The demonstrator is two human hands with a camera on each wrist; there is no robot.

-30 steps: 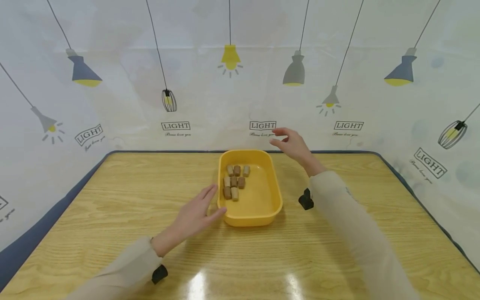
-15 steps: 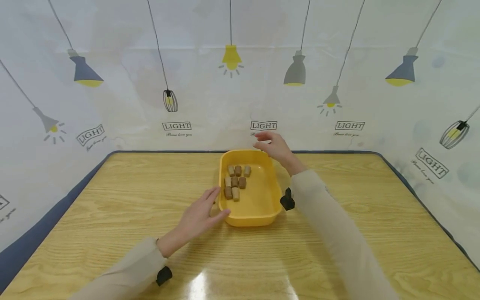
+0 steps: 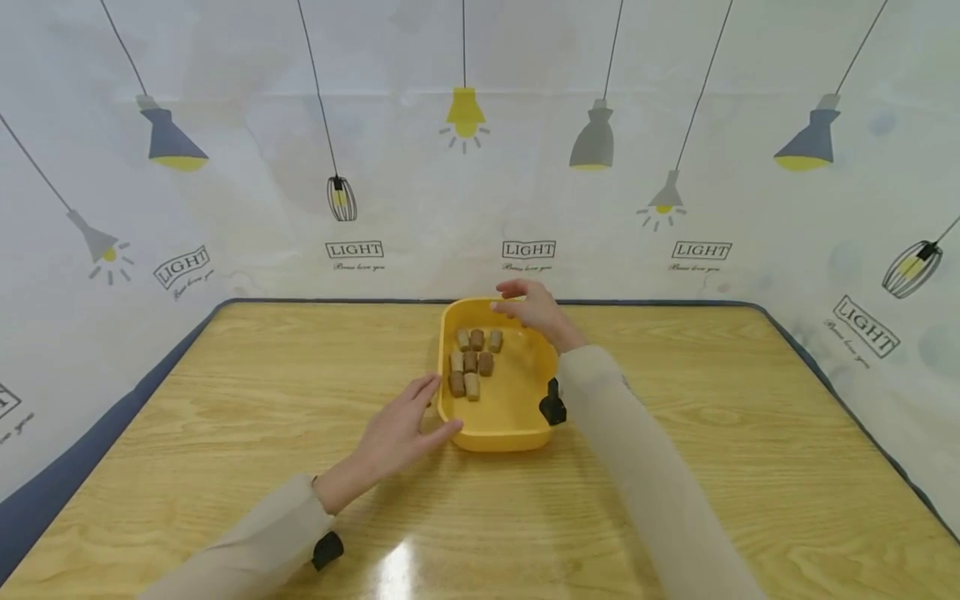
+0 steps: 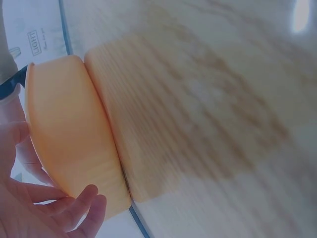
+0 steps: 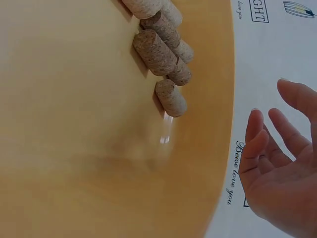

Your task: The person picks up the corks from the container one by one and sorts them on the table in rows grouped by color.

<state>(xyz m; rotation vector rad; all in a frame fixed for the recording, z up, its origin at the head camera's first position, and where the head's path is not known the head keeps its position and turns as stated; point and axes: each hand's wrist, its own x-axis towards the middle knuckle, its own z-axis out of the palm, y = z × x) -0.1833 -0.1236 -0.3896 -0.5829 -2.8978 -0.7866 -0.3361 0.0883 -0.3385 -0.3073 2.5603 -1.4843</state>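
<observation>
Several corks (image 3: 470,362), some pale and some darker brown, stand or lean together in the left half of a yellow plastic bin (image 3: 513,400). My left hand (image 3: 393,437) is at the bin's near left side, thumb by the rim and relaxed fingers along the outer wall, as the left wrist view also shows. Over the bin's far right part hovers my right hand (image 3: 534,310), its fingers loosely bent and nothing between them. In the right wrist view, that hand (image 5: 282,173) appears beyond the bin's rim, apart from the corks (image 5: 155,52).
The bin rests on a wooden table (image 3: 300,358) with a dark blue edge along the back. Behind it hangs a white backdrop (image 3: 420,183) printed with lamps. Black wrist mounts (image 3: 553,404) protrude below both sleeves.
My right hand has moved left and down, from right of the bin to over its far right part. The left hand has shifted slightly right along the bin; the corks have stayed in place.
</observation>
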